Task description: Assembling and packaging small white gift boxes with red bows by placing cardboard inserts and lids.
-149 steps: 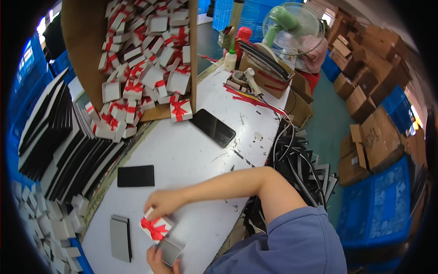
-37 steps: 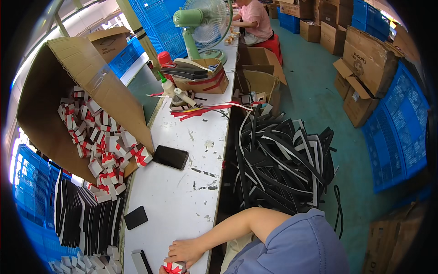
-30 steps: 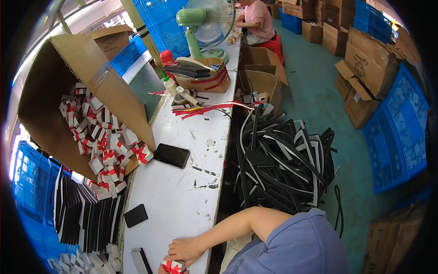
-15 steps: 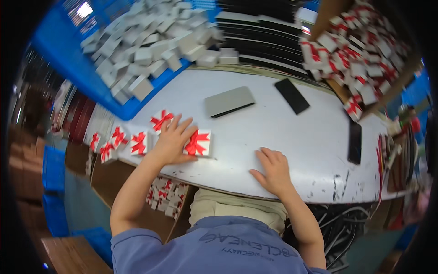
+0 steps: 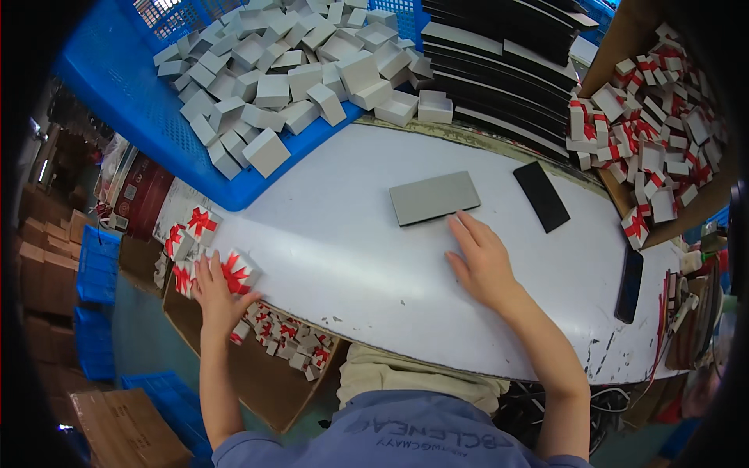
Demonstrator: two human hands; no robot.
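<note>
At the table's left edge, my left hand [image 5: 216, 295] is spread out, its fingers and thumb around the near side of a small white gift box with a red bow [image 5: 239, 272]. Another bowed box [image 5: 184, 278] lies just left of its fingertips, partly hidden. Two more, a bowed box [image 5: 203, 223] and a tilted one [image 5: 179, 242], sit beyond them. My right hand [image 5: 485, 264] holds nothing; its fingers are stretched out and the thumb stands apart. Its fingertips are at the near edge of a flat grey slab [image 5: 434, 198]; whether they touch it, I cannot tell.
A blue crate [image 5: 265, 173] heaped with white box parts stands far left. A carton [image 5: 677, 231] of bowed boxes is far right. Below the table's left edge, an open carton [image 5: 265, 390] holds more. A black slab [image 5: 541, 196] and a phone [image 5: 629, 285] lie on the white table [image 5: 351, 257].
My left hand has moved left to the table edge, and the bowed boxes that were near it are now bunched there or gone from the tabletop. My right hand has moved toward the grey slab.
</note>
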